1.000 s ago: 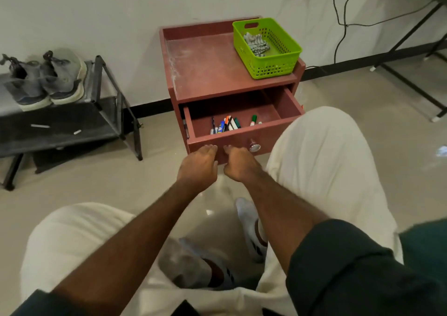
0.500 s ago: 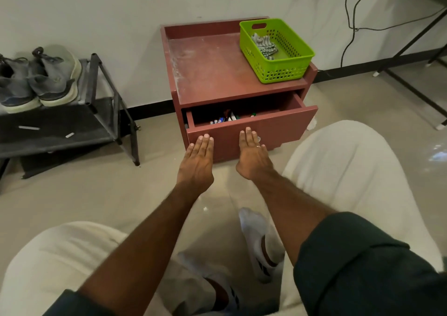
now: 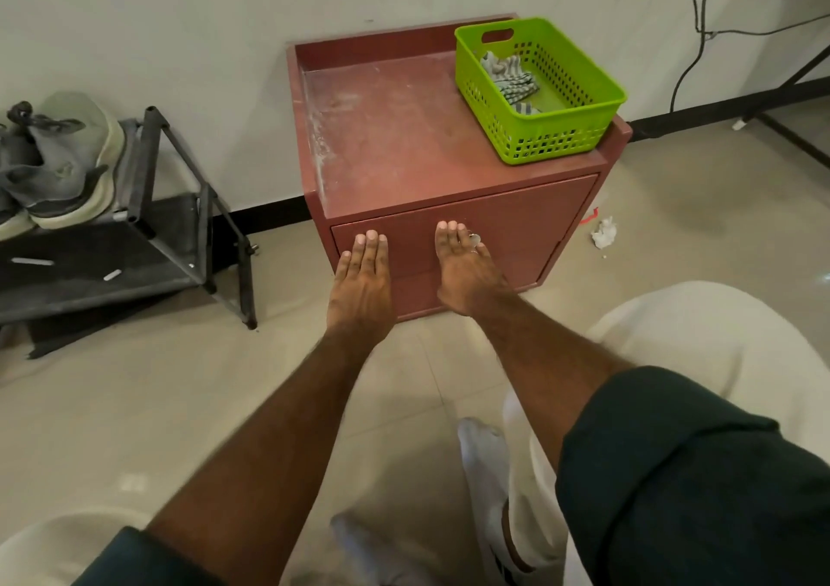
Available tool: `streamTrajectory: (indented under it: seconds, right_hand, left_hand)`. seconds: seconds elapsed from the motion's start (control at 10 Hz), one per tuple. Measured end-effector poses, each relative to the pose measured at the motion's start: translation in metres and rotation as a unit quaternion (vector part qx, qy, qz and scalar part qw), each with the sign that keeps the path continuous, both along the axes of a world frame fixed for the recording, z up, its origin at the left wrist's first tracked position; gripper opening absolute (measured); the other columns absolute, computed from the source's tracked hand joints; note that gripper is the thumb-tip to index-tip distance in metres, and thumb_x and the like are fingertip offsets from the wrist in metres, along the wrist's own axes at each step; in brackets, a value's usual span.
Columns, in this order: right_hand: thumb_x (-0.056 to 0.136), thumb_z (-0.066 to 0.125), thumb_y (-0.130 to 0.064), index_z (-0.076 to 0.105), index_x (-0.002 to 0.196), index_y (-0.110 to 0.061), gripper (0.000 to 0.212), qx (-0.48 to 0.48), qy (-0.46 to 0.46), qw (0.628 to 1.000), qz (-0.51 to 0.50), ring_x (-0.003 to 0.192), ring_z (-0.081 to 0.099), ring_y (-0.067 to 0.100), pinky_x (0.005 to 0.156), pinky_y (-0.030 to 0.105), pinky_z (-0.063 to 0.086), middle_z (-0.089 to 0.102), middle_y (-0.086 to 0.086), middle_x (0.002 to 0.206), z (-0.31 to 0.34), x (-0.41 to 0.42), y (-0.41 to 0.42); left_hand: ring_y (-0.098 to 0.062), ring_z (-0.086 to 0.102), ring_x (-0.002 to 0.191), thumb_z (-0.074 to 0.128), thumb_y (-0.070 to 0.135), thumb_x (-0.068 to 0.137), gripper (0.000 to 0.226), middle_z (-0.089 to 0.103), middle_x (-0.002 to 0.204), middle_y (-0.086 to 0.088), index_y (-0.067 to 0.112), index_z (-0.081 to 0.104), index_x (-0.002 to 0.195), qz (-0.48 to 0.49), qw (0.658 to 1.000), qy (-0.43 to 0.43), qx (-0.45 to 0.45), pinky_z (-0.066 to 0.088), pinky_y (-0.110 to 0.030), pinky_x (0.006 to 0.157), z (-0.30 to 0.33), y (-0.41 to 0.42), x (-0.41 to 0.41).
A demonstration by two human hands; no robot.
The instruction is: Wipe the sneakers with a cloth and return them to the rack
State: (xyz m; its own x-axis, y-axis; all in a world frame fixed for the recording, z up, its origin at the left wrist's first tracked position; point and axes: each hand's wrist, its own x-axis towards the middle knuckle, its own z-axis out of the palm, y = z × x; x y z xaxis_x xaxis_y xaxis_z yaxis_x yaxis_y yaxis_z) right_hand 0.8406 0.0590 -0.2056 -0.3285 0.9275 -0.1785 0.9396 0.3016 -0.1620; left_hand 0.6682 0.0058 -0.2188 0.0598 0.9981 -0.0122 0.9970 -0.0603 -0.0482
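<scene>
Grey sneakers (image 3: pixel 58 163) with pale soles sit on the top shelf of a black shoe rack (image 3: pixel 148 235) at the left. A striped cloth (image 3: pixel 509 76) lies inside a green plastic basket (image 3: pixel 557 136) on the red cabinet (image 3: pixel 395 136). My left hand (image 3: pixel 361 280) and my right hand (image 3: pixel 465 266) both press flat, fingers straight, against the cabinet's drawer front (image 3: pixel 530 226), which sits flush and closed. A small metal knob (image 3: pixel 474 239) peeks out beside my right hand's fingers.
A crumpled white scrap (image 3: pixel 604 233) lies on the tiled floor right of the cabinet. Black stand legs (image 3: pixel 790 136) and hanging cables (image 3: pixel 691 46) are at the far right. My knees in pale trousers and white socks fill the foreground.
The drawer was open with pens inside; both hands went from curled on its front edge to flat palms and pushed it fully shut. The view moved closer.
</scene>
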Motion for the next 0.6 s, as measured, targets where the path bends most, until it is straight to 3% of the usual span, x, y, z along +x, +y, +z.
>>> streamTrajectory:
  seconds: [0.4, 0.6]
  right_hand:
    - [0.09, 0.046, -0.015, -0.009, 0.156, -0.007, 0.087, -0.025, 0.024, 0.999, -0.017, 0.153, -0.004, 0.025, 0.122, 0.045, 0.01, -0.007, 0.011, 0.165, -0.002, -0.005, 0.0]
    - [0.082, 0.057, -0.019, 0.041, 0.145, -0.013, 0.065, 0.027, 0.064, 0.998, -0.009, 0.139, 0.039, 0.027, 0.114, 0.051, 0.03, 0.036, 0.006, 0.155, 0.054, -0.02, -0.013]
  left_hand:
    - [-0.027, -0.015, 0.153, 0.051, 0.031, 0.095, 0.093, -0.018, 0.166, -0.012, 0.009, -0.014, 0.157, 0.006, 0.999, 0.016, -0.051, -0.001, -0.043, 0.125, 0.011, -0.001, 0.0]
    - [-0.02, 0.008, 0.155, 0.047, 0.028, 0.098, 0.076, 0.008, 0.168, -0.004, 0.015, 0.006, 0.16, -0.025, 0.999, 0.002, -0.027, 0.013, -0.04, 0.125, 0.075, -0.009, -0.012]
